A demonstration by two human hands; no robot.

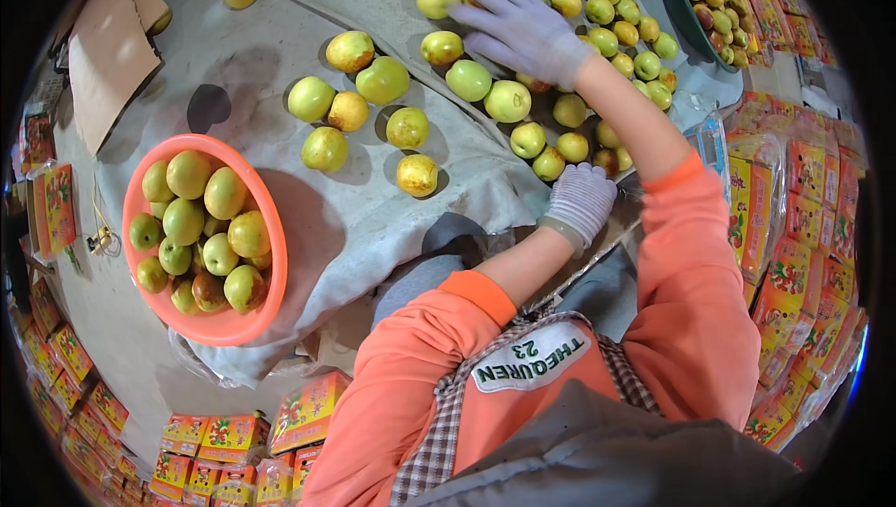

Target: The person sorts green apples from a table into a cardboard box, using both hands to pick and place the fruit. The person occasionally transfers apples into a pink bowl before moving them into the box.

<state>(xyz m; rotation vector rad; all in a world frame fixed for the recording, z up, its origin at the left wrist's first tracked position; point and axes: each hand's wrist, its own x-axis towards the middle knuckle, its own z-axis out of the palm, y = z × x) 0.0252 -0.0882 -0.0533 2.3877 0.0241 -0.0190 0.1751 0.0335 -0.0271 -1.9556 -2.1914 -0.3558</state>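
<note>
My right hand (528, 34), in a pale lavender glove and blurred, spreads its fingers over loose green-yellow jujubes on a grey cloth (280, 220). Its fingertips are beside a yellow-green jujube (437, 0); what lies under the palm is partly hidden. My left hand (582, 200), in a striped knit glove, is at the near edge of the cloth, its fingers curled beside a jujube (549, 164). Whether it holds anything is hidden. Several jujubes form a loose group around a green one (382, 80) left of the hands. A pink plastic basin (274, 276) holds more jujubes.
A dark green basin (677, 13) of jujubes stands at the upper right. Printed fruit cartons (791, 283) are stacked on the right, with more cartons (308, 412) at the lower left. A cardboard sheet (108, 66) lies at the upper left. A cable (101, 237) is on the floor.
</note>
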